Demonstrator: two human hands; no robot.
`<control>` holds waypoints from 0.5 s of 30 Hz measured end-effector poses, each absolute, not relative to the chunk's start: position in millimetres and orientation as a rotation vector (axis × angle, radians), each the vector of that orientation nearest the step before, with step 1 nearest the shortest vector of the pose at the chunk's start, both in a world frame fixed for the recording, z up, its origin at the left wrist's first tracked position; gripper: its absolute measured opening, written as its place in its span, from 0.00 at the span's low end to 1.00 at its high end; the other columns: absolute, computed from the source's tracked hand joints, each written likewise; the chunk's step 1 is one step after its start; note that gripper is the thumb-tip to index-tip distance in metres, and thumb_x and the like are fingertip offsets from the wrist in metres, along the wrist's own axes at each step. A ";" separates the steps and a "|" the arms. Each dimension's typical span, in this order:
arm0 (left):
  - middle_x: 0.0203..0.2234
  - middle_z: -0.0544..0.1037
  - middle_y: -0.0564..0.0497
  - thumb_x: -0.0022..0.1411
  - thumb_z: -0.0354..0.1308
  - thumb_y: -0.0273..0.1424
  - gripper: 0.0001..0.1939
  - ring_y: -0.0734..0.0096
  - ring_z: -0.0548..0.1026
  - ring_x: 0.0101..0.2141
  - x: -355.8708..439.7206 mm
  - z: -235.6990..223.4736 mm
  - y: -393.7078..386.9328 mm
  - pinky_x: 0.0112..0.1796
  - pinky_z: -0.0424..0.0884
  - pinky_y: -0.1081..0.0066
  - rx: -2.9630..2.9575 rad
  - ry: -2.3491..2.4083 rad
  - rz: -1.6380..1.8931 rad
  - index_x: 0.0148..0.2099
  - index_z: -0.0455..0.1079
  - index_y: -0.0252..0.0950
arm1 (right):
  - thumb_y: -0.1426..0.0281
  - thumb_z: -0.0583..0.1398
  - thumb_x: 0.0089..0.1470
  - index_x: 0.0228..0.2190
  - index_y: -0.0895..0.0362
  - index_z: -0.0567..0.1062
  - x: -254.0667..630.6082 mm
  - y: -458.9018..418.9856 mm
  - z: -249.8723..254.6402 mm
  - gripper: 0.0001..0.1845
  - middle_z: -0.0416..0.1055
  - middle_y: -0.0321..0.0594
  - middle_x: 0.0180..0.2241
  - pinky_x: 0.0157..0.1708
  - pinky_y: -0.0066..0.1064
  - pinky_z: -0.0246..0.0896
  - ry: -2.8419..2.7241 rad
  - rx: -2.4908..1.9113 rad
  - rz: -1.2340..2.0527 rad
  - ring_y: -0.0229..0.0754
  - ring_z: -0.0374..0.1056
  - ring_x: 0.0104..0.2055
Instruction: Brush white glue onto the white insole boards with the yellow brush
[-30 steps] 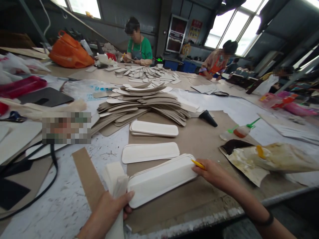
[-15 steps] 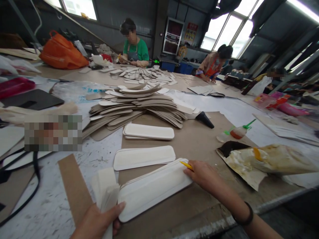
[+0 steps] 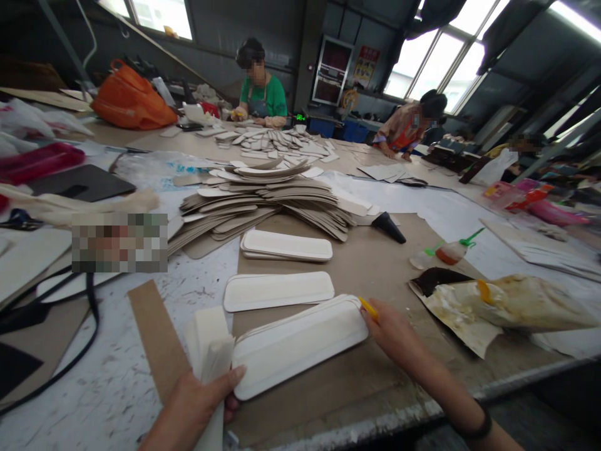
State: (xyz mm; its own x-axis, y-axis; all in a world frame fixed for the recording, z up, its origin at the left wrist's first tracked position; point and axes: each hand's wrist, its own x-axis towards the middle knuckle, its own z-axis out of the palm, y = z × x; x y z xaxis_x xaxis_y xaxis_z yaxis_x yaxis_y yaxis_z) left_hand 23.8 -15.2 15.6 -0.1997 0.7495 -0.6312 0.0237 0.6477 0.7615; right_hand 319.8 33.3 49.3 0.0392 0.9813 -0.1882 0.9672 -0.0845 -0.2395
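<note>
Two hands: both are seen bare, with each forearm cut off by the lower edge of the view.
Left hand (image 3: 197,401): closed around a bundle of pale strips (image 3: 209,338), by which some of its fingers are hidden; its thumb is laid at the left end of the nearest white piece (image 3: 300,351), though how firmly cannot be told.
Right hand (image 3: 389,329): a yellow tool (image 3: 369,308) is gripped at the right end of that piece; the tool's rear is covered by the fingers, and whether the piece is touched by its tip cannot be made out.
Nearest white piece: slanted on the brown sheet (image 3: 375,269), with edges of others showing beneath it; their number is not clear.
Farther pieces: a middle group (image 3: 279,291) and a back stack (image 3: 286,245) are laid beyond, lower layers mostly covered.
Big heap (image 3: 277,203): fanned behind these, too overlapped to be counted.
Brown strip (image 3: 154,338): its near end is hidden by the left hand.
Table's left side: some contents are blotted out by a pixelated block (image 3: 119,243).
Person in green (image 3: 276,94): lower body hidden by the table.
</note>
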 end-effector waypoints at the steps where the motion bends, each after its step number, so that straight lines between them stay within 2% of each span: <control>1: 0.08 0.70 0.51 0.36 0.65 0.43 0.18 0.73 0.65 0.12 23.2 16.0 -16.4 0.17 0.62 0.73 0.639 1.665 0.765 0.19 0.67 0.33 | 0.68 0.46 0.55 0.30 0.59 0.68 321.9 33.6 49.9 0.13 0.71 0.45 0.31 0.35 0.32 0.56 -2.037 -2.197 0.552 0.44 0.67 0.34; 4: 0.08 0.69 0.52 0.36 0.65 0.42 0.18 0.75 0.64 0.11 20.7 18.6 -20.2 0.16 0.60 0.75 0.615 1.654 0.829 0.19 0.66 0.32 | 0.64 0.47 0.52 0.27 0.58 0.67 326.8 33.6 53.2 0.13 0.67 0.38 0.24 0.28 0.29 0.56 -1.832 -2.128 0.829 0.39 0.63 0.27; 8: 0.09 0.68 0.53 0.37 0.66 0.41 0.18 0.78 0.64 0.12 16.3 24.9 -24.3 0.17 0.60 0.77 0.556 1.571 0.927 0.21 0.66 0.32 | 0.57 0.50 0.48 0.27 0.57 0.65 325.2 26.6 57.2 0.15 0.57 0.29 0.18 0.18 0.25 0.47 -1.550 -2.090 1.095 0.33 0.54 0.18; 12: 0.10 0.68 0.55 0.37 0.66 0.38 0.16 0.80 0.62 0.13 10.8 29.2 -25.9 0.17 0.59 0.79 0.513 1.456 0.985 0.23 0.68 0.31 | 0.49 0.54 0.44 0.30 0.56 0.64 321.7 16.5 55.8 0.23 0.54 0.26 0.15 0.16 0.23 0.43 -1.319 -2.007 1.246 0.31 0.50 0.15; 15: 0.10 0.67 0.55 0.38 0.66 0.37 0.16 0.81 0.62 0.13 7.2 30.1 -25.7 0.17 0.58 0.79 0.491 1.437 1.002 0.25 0.68 0.30 | 0.49 0.57 0.42 0.34 0.55 0.65 322.8 14.1 52.2 0.24 0.53 0.26 0.14 0.15 0.24 0.44 -1.330 -1.971 1.248 0.32 0.50 0.15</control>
State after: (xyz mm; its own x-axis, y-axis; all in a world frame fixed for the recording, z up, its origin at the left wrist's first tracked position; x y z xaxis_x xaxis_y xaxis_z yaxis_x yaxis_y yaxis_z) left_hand 7.2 -25.7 30.1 -0.1554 0.7993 -0.5805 -0.2684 0.5314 0.8035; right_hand 322.8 14.1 52.2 0.1243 0.8945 -0.4294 0.4853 -0.4323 -0.7600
